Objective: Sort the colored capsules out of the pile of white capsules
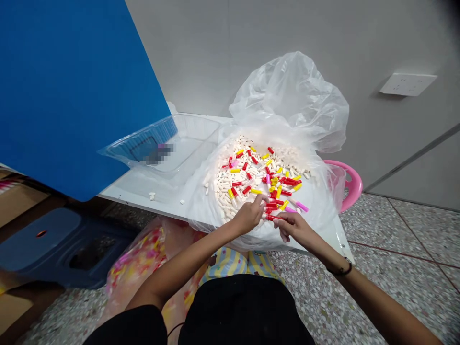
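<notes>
My right hand (pixel 293 228) is closed in a pinch on a small red plastic tube (pixel 273 217) at the near side of the pile. Just left of it, my left hand (pixel 249 216) has its fingers curled together; what they hold, if anything, is too small to make out. Around both hands lie loose red, yellow and pink tubes, such as a pink one (pixel 302 206) and a yellow one (pixel 297 187). Many small white plugs (pixel 224 184) are heaped behind and left of them. All of this rests on a spread clear plastic bag (pixel 196 203).
A clear plastic tray (pixel 201 120) stands at left on the white table (pixel 143 199), beside a blue panel (pixel 72 86). The bag's crumpled top (pixel 291 91) rises against the wall. A pink handle (pixel 354 187) sticks out at right. Below are a bag of coloured pieces (pixel 140 258) and a dark stool (pixel 46 235).
</notes>
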The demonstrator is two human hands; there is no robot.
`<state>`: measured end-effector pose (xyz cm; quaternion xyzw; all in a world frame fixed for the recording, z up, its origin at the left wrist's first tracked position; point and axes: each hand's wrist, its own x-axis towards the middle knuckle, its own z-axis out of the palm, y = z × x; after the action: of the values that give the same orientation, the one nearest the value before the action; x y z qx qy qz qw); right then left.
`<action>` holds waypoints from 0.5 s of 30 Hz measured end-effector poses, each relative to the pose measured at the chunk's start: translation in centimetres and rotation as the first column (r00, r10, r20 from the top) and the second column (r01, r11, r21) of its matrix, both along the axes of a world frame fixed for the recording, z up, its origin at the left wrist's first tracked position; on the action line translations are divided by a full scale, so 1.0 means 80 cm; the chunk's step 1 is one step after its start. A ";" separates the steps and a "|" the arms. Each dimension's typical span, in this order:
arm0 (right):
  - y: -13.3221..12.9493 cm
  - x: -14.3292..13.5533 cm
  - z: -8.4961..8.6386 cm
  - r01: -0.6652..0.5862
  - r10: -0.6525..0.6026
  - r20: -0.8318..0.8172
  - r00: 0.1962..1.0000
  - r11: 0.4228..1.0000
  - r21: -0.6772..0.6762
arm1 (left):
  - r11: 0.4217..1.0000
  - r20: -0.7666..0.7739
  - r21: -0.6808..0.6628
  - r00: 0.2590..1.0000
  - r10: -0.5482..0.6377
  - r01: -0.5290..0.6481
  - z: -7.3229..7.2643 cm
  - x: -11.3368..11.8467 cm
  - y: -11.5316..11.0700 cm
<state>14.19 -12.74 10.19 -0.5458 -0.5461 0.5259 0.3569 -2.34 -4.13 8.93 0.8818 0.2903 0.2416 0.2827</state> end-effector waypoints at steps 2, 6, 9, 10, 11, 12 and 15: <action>0.003 0.004 0.005 -0.039 -0.009 0.253 0.967 0.982 0.185 | 0.982 0.041 -0.188 0.999 0.013 -0.006 0.005 0.003 0.001; 0.002 0.013 0.014 -0.307 -0.181 0.661 0.728 0.775 0.552 | 0.728 0.109 -0.685 0.992 0.063 0.029 0.011 0.003 0.008; -0.002 0.018 0.019 -0.500 -0.218 0.775 0.593 0.655 0.566 | 0.400 0.142 -0.906 0.990 -0.023 0.140 0.013 0.000 0.008; -0.002 0.019 0.021 -0.524 -0.202 0.785 0.586 0.644 0.557 | 0.333 0.157 -0.929 0.987 -0.041 0.162 0.012 -0.001 0.006; -0.003 0.020 0.023 -0.529 -0.174 0.780 0.601 0.644 0.552 | 0.302 0.167 -0.938 0.985 -0.035 0.170 0.011 -0.001 0.003; -0.003 0.020 0.025 -0.517 -0.143 0.761 0.633 0.654 0.552 | 0.301 0.169 -0.939 0.986 -0.010 0.164 0.009 0.000 0.000; -0.001 0.020 0.031 -0.420 -0.041 0.653 0.756 0.735 0.533 | 0.437 0.171 -0.894 0.976 0.135 0.096 0.002 0.007 -0.010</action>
<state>15.78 -12.82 12.65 -0.4660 -0.8358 0.1255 0.2617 -1.79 -4.93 9.06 0.5618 0.3515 0.1485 0.7340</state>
